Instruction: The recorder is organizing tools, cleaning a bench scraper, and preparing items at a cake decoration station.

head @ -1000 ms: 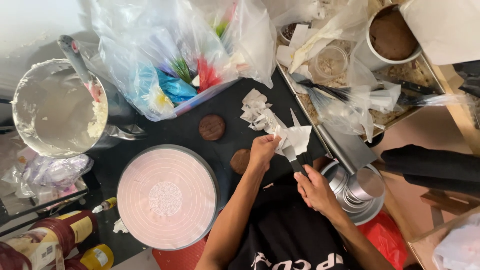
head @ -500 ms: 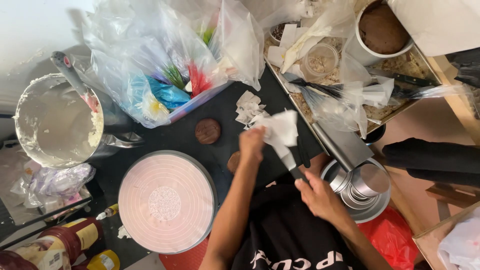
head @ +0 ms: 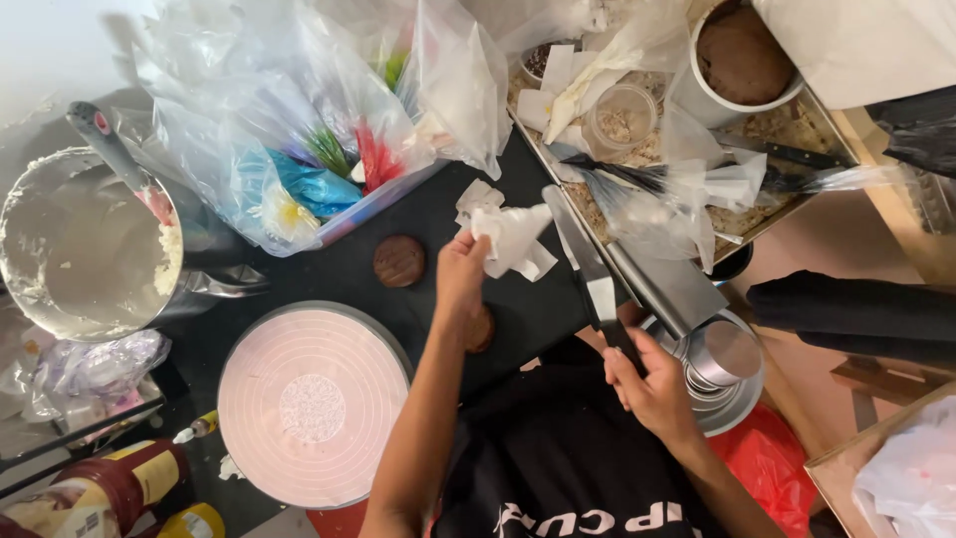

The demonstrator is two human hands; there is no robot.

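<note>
Pinching white paper [head: 513,239], left hand [head: 463,274]; right hand [head: 652,389] gripping knife [head: 588,264] handle.

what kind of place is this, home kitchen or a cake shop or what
Probably a cake-decorating bench, at home or in a small bakery; which, the view cannot settle. Signs: a pink cake turntable, coloured piping bags, a mixing bowl smeared with white cream.

- One view only, worn on the head, looking steeply down at the dark surface [head: 438,214].
- It sits close above the pink turntable [head: 312,405]; the person's arms enter from the bottom edge.
</note>
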